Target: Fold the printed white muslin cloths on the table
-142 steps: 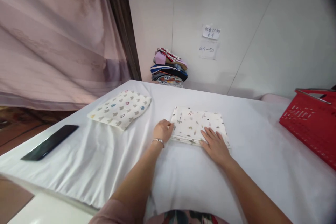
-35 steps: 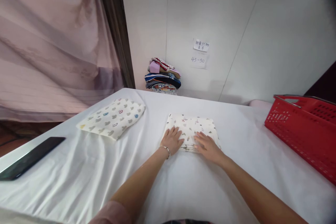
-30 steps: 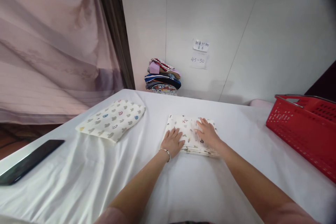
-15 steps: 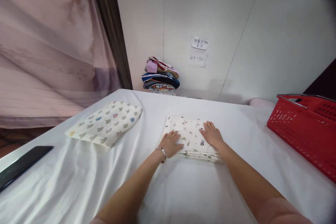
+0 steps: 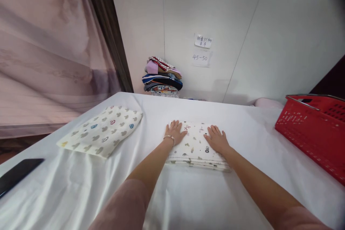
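A white folded cloth (image 5: 195,145) with small scattered prints lies flat in front of me, its stacked layers showing along the near edge. My left hand (image 5: 174,132), with a bracelet at the wrist, rests flat on the cloth's far left part, fingers spread. On the right side of the same cloth my right hand (image 5: 217,139) lies palm down, its fingers stretched out. Neither hand grips anything. Further left lies another folded cloth (image 5: 104,131), cream with grey, red and blue mushroom-like prints, apart from both hands.
White fabric covers the table (image 5: 129,187). A red plastic basket (image 5: 315,133) with a metal handle stands at the right. A dark flat device (image 5: 18,174) lies at the left edge. Behind the table is a pile of folded fabrics (image 5: 162,77), below paper notes (image 5: 202,50) on the wall.
My left hand has slid away from me over the cloth, from its near left part to its far left. My right hand stays almost in place. The view has shifted slightly.
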The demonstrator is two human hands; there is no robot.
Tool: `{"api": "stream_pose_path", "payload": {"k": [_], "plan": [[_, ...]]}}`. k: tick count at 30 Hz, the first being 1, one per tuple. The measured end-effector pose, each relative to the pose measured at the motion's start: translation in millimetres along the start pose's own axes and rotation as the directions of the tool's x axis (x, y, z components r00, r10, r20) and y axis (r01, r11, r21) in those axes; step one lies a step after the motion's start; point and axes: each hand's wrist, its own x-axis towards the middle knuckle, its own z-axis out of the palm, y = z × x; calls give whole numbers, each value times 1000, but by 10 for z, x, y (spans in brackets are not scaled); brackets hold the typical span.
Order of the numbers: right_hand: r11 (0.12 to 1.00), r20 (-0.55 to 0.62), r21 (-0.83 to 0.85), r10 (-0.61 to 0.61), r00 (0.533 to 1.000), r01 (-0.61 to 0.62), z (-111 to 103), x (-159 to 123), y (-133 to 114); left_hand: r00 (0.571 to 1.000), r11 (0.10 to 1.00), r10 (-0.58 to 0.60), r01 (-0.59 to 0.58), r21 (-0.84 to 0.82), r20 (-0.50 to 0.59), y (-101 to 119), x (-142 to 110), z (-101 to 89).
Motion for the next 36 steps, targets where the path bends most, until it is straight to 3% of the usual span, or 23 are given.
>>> {"api": "stream_pose_path", "payload": {"k": [3,7,10,13,16,22,25,28,33,36], "plan": [[1000,53,-8,-20,998,20,-124,89,-133,1000,1000,3,-3,2,-8,-4,-12,11],[976,-27,27,-216,976,217,-223,265,-478,1000,1000,-3,3,4,-20,8,-6,5],[947,12,72,-315,949,313,-149,362,-664,1000,1000,-3,4,8,-17,4,-1,12],[939,77,98,-336,939,329,-17,400,-692,1000,1000,-9,9,7,-10,1,1,19],[938,65,98,-341,938,334,58,403,-658,1000,1000,-11,11,5,-14,1,4,27],[939,130,115,-338,932,325,-5,427,-666,1000,1000,-15,15,16,-12,0,-4,18],[939,173,128,-338,925,319,-90,459,-542,1000,1000,-17,17,0,-10,-6,-13,6],[970,153,105,-233,960,219,-155,473,-260,1000,1000,-9,9,-15,-14,-18,-13,10],[967,-34,164,-194,980,197,-74,397,221,999,998,-11,10,-56,-30,-32,-5,37],[952,-143,291,-60,988,100,75,327,364,999,996,-9,6,-86,-41,-35,-11,38]]}}
